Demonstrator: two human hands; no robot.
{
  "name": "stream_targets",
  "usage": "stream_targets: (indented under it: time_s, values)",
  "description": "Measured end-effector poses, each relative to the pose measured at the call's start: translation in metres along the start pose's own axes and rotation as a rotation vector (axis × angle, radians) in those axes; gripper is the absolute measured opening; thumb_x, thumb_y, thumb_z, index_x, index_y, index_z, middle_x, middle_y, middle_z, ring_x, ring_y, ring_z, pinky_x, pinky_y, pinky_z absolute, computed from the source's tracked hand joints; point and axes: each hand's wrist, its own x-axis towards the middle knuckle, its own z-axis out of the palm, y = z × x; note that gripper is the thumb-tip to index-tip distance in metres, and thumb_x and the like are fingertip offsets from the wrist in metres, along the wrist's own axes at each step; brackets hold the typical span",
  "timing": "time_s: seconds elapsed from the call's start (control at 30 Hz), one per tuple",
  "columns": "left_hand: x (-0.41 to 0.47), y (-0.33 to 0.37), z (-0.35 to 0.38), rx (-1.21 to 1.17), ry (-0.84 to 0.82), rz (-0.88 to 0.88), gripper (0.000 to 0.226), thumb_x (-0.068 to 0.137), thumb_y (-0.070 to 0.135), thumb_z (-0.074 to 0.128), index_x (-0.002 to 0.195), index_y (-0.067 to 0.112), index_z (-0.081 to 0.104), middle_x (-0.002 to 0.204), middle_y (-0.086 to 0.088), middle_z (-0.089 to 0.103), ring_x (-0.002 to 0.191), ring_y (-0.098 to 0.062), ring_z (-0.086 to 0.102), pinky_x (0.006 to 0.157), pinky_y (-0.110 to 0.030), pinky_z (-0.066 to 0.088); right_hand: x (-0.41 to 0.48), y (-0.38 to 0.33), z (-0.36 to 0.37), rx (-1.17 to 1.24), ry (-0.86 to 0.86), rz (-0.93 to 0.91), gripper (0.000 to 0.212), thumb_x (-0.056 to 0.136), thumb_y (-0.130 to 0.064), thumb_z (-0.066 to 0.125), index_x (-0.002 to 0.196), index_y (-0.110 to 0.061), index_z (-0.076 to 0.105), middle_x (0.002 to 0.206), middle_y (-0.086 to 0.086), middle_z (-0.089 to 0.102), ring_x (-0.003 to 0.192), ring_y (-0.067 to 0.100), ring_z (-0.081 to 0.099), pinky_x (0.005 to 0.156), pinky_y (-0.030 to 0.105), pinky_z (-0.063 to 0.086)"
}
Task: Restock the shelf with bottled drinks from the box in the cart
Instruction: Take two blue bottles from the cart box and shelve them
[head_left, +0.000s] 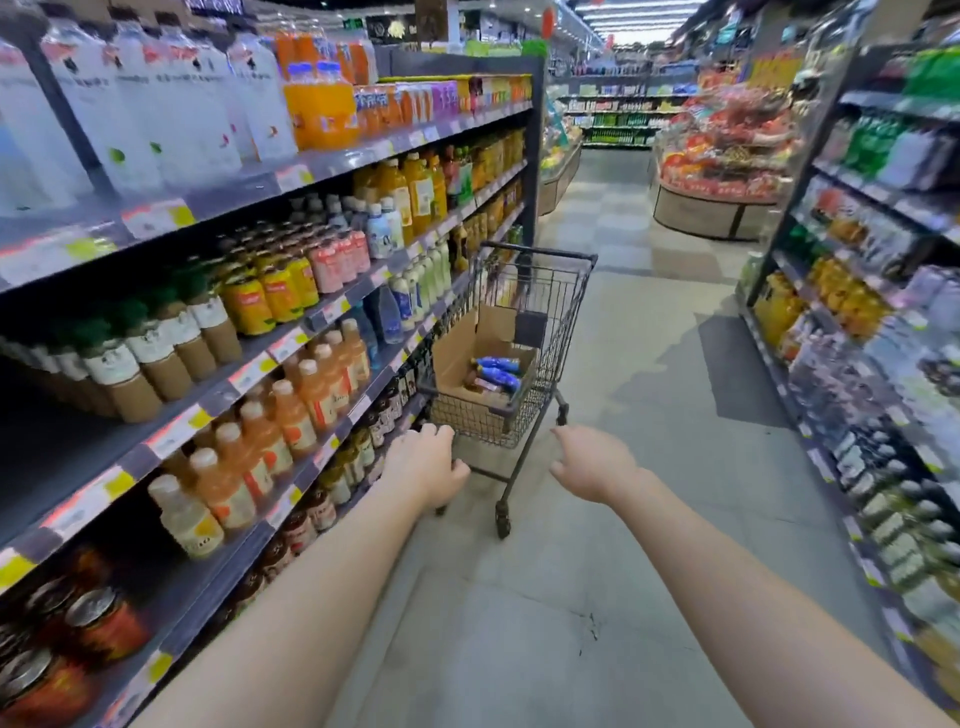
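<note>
A small dark wire cart (540, 291) stands in the aisle ahead of me, close to the left shelf (291, 343). Inside it sits an open cardboard box (462, 348) with a few blue-labelled bottles (498, 371) lying in it. Both my arms reach forward toward the cart. My left hand (423, 462) is by the cart's near lower corner, fingers curled, holding nothing. My right hand (592, 460) hovers over the floor just right of the cart, fingers loosely apart and empty.
The left shelving is packed with juice, tea and water bottles on several levels. Another drinks shelf (872, 322) lines the right side. A round snack display (722, 171) stands farther down the aisle. Grey tiled floor (649, 364) runs between the shelves.
</note>
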Motion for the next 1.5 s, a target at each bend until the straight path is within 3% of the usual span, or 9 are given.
stream_targets:
  time_s: [0.1, 0.2, 0.4, 0.7, 0.87, 1.1, 1.33, 1.5]
  values:
    - [0.071, 0.007, 0.012, 0.036, 0.007, -0.005, 0.053, 0.094, 0.046, 0.046, 0.137, 0.016, 0.053, 0.132, -0.011, 0.059, 0.119, -0.033, 0.060, 0.100, -0.044, 0.048, 0.067, 0.029, 0.010, 0.000, -0.020, 0.002, 0.044, 0.092, -0.028, 0.050, 0.133, -0.012, 0.057, 0.135, 0.011, 0.061, 0.123, 0.032, 0.059, 0.098, 0.041, 0.052]
    - [0.145, 0.016, 0.026, 0.040, -0.027, -0.038, 0.055, 0.094, 0.048, 0.046, 0.138, 0.016, 0.053, 0.132, -0.011, 0.059, 0.118, -0.032, 0.061, 0.099, -0.044, 0.051, 0.137, 0.059, 0.012, -0.010, -0.046, -0.008, 0.026, 0.094, -0.025, 0.050, 0.115, -0.011, 0.058, 0.125, 0.013, 0.064, 0.115, 0.034, 0.062, 0.089, 0.039, 0.052]
    - [0.281, 0.030, 0.035, 0.067, -0.110, -0.096, 0.054, 0.095, 0.046, 0.046, 0.140, 0.016, 0.050, 0.135, -0.011, 0.055, 0.121, -0.035, 0.056, 0.098, -0.045, 0.048, 0.283, 0.116, -0.004, -0.003, -0.101, -0.067, 0.020, 0.091, -0.025, 0.051, 0.107, -0.014, 0.057, 0.121, 0.012, 0.063, 0.113, 0.033, 0.062, 0.083, 0.037, 0.048]
    - [0.438, 0.025, 0.050, 0.007, -0.168, -0.242, 0.055, 0.095, 0.049, 0.043, 0.140, 0.017, 0.048, 0.134, -0.012, 0.054, 0.120, -0.036, 0.055, 0.097, -0.046, 0.048, 0.490, 0.164, 0.007, 0.008, -0.177, -0.147, 0.053, 0.074, -0.035, 0.044, 0.120, -0.018, 0.063, 0.121, 0.008, 0.069, 0.109, 0.030, 0.066, 0.092, 0.042, 0.057]
    - [0.532, 0.012, 0.082, -0.029, -0.240, -0.302, 0.052, 0.096, 0.048, 0.043, 0.137, 0.016, 0.049, 0.135, -0.014, 0.053, 0.123, -0.037, 0.054, 0.097, -0.046, 0.045, 0.583, 0.167, 0.008, -0.026, -0.244, -0.172, 0.041, 0.081, -0.033, 0.050, 0.119, -0.022, 0.062, 0.116, 0.005, 0.068, 0.104, 0.029, 0.067, 0.089, 0.040, 0.058]
    - [0.681, -0.007, 0.099, -0.127, -0.281, -0.355, 0.052, 0.096, 0.047, 0.049, 0.136, 0.014, 0.049, 0.137, -0.015, 0.054, 0.127, -0.037, 0.053, 0.102, -0.048, 0.043, 0.719, 0.165, 0.005, -0.072, -0.310, -0.212, 0.038, 0.088, -0.050, 0.052, 0.110, -0.021, 0.064, 0.112, 0.004, 0.072, 0.100, 0.030, 0.070, 0.081, 0.034, 0.057]
    - [0.762, -0.027, 0.128, -0.137, -0.381, -0.453, 0.053, 0.096, 0.045, 0.049, 0.140, 0.015, 0.046, 0.140, -0.015, 0.053, 0.129, -0.036, 0.051, 0.104, -0.047, 0.042, 0.839, 0.181, 0.022, -0.147, -0.372, -0.230, 0.034, 0.089, -0.038, 0.057, 0.115, -0.017, 0.060, 0.117, 0.006, 0.067, 0.108, 0.029, 0.065, 0.084, 0.033, 0.052]
    - [0.806, -0.036, 0.169, -0.251, -0.416, -0.632, 0.056, 0.097, 0.048, 0.048, 0.140, 0.013, 0.046, 0.138, -0.014, 0.054, 0.127, -0.034, 0.053, 0.103, -0.047, 0.044, 0.928, 0.186, 0.074, -0.216, -0.502, -0.286, 0.030, 0.084, -0.033, 0.058, 0.111, -0.020, 0.060, 0.113, 0.002, 0.066, 0.103, 0.027, 0.065, 0.085, 0.036, 0.057]
